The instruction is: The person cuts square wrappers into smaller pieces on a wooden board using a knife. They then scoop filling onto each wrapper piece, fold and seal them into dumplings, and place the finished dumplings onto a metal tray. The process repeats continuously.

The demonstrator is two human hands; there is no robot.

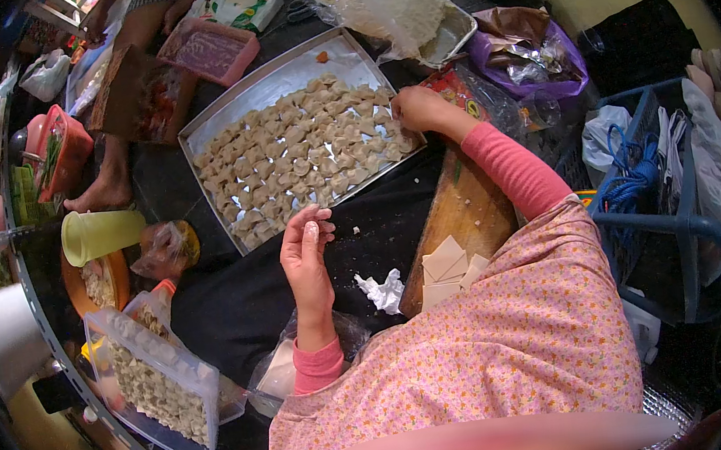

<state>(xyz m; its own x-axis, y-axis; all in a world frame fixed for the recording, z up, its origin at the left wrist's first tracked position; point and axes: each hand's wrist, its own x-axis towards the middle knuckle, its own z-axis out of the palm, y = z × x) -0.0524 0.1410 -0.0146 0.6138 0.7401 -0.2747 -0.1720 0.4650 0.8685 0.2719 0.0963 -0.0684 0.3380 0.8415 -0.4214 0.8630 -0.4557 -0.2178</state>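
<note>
A large metal tray (353,61) holds many small folded dumplings (290,147), laid close together. My right hand (421,110) reaches over its right side, fingertips down by the dumplings there; what lies between them is hidden. Just off the tray's near edge, my left hand (307,250) is raised with its fingers loosely curled and floury, and nothing shows in it. Square dough wrappers (447,267) lie in a loose stack on a wooden board (464,204), partly behind my sleeve. Beside the board is a crumpled white paper (382,290).
A clear plastic box (151,369) of more dumplings stands at left, near a yellow-green cup (104,232). Another person's foot (102,179) rests beyond the cup. A blue basket (652,214) with rope is at right; a floury tray (447,44) and purple bowl (533,78) stand behind.
</note>
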